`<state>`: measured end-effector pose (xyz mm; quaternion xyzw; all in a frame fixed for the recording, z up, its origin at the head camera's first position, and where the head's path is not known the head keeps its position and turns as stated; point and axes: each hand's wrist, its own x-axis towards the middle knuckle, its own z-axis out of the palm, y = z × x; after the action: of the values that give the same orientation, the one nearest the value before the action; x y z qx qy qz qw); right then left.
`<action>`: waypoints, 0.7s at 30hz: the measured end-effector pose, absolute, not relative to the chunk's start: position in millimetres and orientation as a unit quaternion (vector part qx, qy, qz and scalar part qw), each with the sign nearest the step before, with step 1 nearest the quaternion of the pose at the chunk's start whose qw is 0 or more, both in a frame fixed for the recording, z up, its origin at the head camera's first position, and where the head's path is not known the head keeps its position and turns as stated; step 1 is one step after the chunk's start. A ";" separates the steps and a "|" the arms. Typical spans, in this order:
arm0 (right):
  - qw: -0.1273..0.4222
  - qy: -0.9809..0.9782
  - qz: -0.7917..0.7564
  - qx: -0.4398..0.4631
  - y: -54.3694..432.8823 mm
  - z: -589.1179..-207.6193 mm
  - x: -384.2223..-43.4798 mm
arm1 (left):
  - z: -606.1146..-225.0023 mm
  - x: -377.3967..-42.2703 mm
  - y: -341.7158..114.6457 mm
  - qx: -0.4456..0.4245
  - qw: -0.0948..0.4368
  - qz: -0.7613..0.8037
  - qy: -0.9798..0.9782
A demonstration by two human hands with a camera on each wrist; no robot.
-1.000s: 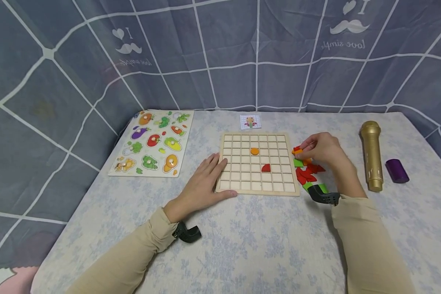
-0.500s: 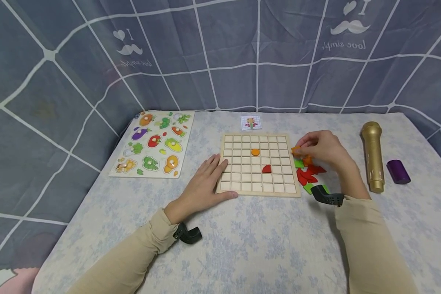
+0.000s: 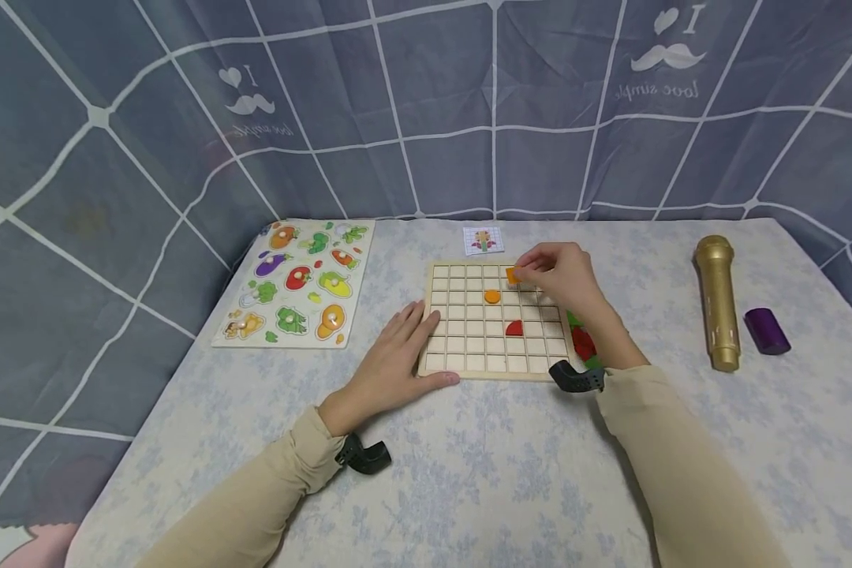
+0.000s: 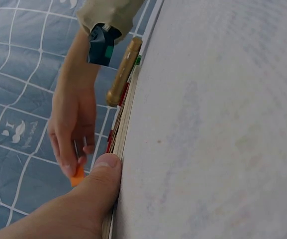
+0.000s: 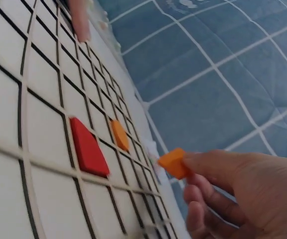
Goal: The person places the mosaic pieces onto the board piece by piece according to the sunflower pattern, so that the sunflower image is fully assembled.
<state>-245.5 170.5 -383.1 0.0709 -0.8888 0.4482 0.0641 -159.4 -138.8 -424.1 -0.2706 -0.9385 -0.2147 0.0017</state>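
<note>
A wooden grid board [image 3: 476,347] lies on the table, with an orange round tile [image 3: 492,297] and a red quarter-circle tile [image 3: 514,328] in its cells. My left hand [image 3: 390,359] rests along the board's left side, fingers straight over the rim and thumb by the front edge. Between thumb and fingertips, my right hand [image 3: 564,276] pinches an orange square tile [image 5: 174,163] over the upper right part of the board. In the right wrist view a gap shows between that tile and the grid. Part of the board's right side is hidden behind the right hand.
Red and green tiles [image 3: 584,343] lie beside the board's right edge, partly under the right forearm. A pattern card [image 3: 483,240] is behind the board. A vegetable puzzle [image 3: 294,284] lies at left; a gold microphone [image 3: 717,304] and purple cylinder [image 3: 767,330] are at right.
My right hand has lifted an orange square tile from the pile at the right and carried it left over the board. The left hand has stayed in place.
</note>
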 end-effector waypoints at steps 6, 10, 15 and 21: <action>0.072 -0.879 0.469 0.041 149.8 -393.4 -253.3 | -425.8 -158.4 -140.2 -0.272 -0.001 -0.210 -0.939; 0.063 -0.881 0.467 0.050 143.9 -399.1 -254.3 | -425.2 -158.6 -139.9 -0.273 0.007 -0.212 -0.938; 0.076 -0.887 0.451 0.068 138.6 -401.1 -252.2 | -424.6 -159.4 -139.7 -0.274 0.006 -0.211 -0.938; 0.098 -0.899 0.417 0.091 132.8 -403.4 -251.2 | -422.9 -158.0 -138.7 -0.272 0.006 -0.209 -0.939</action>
<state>-251.2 132.8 -403.4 0.0907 -0.8991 0.4169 0.0981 -158.0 -138.7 -422.9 -0.2718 -0.9394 -0.2090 0.0064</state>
